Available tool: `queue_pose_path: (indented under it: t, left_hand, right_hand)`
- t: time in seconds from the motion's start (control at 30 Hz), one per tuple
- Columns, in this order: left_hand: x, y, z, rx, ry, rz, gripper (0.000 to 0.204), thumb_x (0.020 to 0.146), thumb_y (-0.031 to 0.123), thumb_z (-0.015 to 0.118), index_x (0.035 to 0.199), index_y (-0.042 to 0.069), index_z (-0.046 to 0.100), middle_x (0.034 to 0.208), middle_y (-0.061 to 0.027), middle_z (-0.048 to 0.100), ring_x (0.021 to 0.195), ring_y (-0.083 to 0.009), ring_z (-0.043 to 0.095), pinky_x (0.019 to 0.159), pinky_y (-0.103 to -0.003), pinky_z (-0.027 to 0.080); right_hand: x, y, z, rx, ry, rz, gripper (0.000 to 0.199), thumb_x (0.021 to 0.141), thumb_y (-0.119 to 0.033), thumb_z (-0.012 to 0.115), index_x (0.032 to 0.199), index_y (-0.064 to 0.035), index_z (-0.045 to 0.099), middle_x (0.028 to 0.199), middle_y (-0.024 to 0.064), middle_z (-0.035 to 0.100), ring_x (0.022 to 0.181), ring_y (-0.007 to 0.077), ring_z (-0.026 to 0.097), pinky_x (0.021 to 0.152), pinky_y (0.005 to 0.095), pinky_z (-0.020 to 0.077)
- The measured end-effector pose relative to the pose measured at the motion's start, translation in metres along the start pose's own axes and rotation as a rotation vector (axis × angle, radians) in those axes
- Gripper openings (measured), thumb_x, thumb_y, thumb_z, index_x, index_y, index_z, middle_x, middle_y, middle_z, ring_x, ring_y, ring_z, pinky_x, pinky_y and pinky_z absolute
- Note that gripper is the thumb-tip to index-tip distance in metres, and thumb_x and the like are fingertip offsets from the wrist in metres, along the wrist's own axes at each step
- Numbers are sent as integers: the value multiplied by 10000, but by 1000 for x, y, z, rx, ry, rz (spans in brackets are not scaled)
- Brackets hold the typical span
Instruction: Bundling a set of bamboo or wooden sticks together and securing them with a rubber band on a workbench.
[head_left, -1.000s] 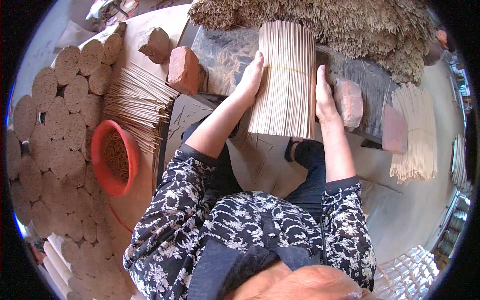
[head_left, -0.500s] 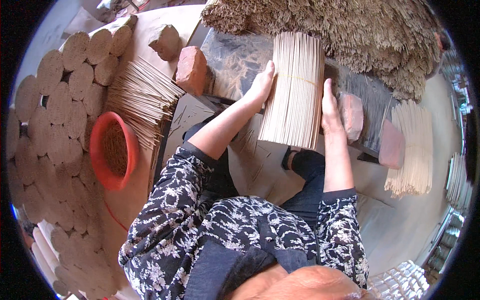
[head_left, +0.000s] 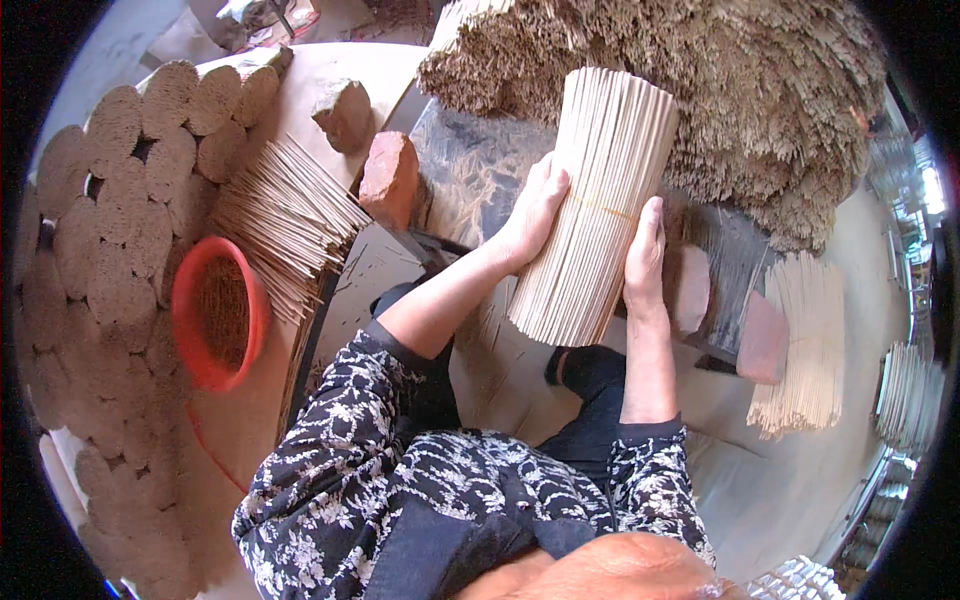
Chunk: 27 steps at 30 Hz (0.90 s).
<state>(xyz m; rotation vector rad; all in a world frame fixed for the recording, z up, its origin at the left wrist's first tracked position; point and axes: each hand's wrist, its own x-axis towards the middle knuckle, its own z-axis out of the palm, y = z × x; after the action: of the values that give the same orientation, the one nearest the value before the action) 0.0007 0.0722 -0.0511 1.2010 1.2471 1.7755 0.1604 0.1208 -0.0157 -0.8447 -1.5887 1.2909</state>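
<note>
Both hands press flat against a tied bundle of pale sticks point(head_left: 595, 205) at the upper centre of the frame — the left hand point(head_left: 535, 205) on its left side, the right hand point(head_left: 645, 250) on its right, each grip open-palmed with fingers lying along the sticks. The bundle tilts over a dark slab point(head_left: 470, 175). A reddish brick point(head_left: 390, 178) sits left of it, a red basin point(head_left: 215, 312) farther left — a heap of brown sticks point(head_left: 760, 110) fills the upper right

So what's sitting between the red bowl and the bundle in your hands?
In the head view, a fanned pile of thin sticks and a brick lie between the red bowl and the held bundle.
</note>
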Motion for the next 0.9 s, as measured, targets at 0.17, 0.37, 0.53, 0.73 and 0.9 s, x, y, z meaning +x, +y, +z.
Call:
queue_pose_path:
  t: [0.17,0.37,0.53,0.73,0.9]
  left_hand:
    - [16,41,-1,-8,-44,412,724,963,544,310,1434,1,227,1436,-184,281,1360,-293,241,1119,-395,163]
    - [33,29,4,-27,72,552,812,942,623,243,1396,-48,301,1390,-204,370,1315,-320,335,1100,-395,220]
    - [36,2,3,-154,106,359,805,955,613,183,1358,-55,386,1346,-194,463,1273,-268,410,1089,-373,257]
    - [26,15,22,-245,254,279,826,930,659,240,1294,-51,451,1223,-159,557,1141,-218,503,1000,-348,357]
    - [19,41,23,-265,267,220,778,947,628,250,1262,-43,483,1170,-149,587,1094,-216,530,970,-344,381]
  right_hand:
    - [17,-22,9,5,25,-275,673,999,-505,182,1378,40,294,1366,168,395,1243,243,384,1059,365,286]
    - [30,-19,18,41,154,-400,739,982,-556,135,1434,25,196,1433,153,325,1304,252,324,1105,368,212]
    - [42,5,3,349,164,-179,658,1003,-506,203,1458,-31,182,1450,102,320,1318,209,314,1116,358,189]
    - [37,-9,32,321,238,-193,684,971,-594,210,1418,-84,299,1397,67,396,1281,210,369,1086,353,269]
    - [28,-30,33,530,149,-127,651,976,-563,273,1421,-88,272,1377,69,416,1231,202,430,1065,363,319]
